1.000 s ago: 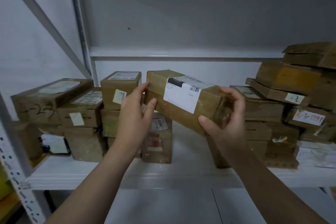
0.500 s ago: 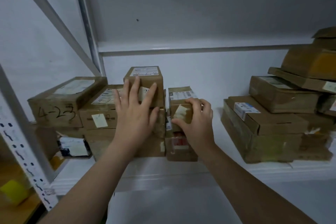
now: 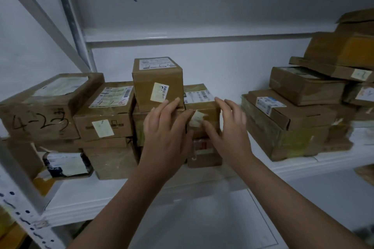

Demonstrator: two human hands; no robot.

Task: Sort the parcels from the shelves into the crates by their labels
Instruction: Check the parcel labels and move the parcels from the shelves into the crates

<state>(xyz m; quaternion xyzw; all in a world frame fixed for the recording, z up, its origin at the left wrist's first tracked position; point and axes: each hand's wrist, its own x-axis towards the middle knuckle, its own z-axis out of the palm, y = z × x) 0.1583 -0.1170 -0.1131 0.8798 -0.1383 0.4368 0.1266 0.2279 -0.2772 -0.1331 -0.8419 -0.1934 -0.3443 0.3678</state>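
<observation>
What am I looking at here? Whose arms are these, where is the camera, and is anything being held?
There is no machine here: these are a person's two bare arms. The single picture comes from a camera worn on the person's head, looking forward and down. In front is a white shelf stacked with brown cardboard parcels, most carrying paper labels; the far-left parcel is hand-marked 4-23. The left hand and the right hand are both open, fingers straight, reaching to either side of a small parcel in the middle stack. Nothing is gripped yet. The crates for sorting are not plainly in view.
</observation>
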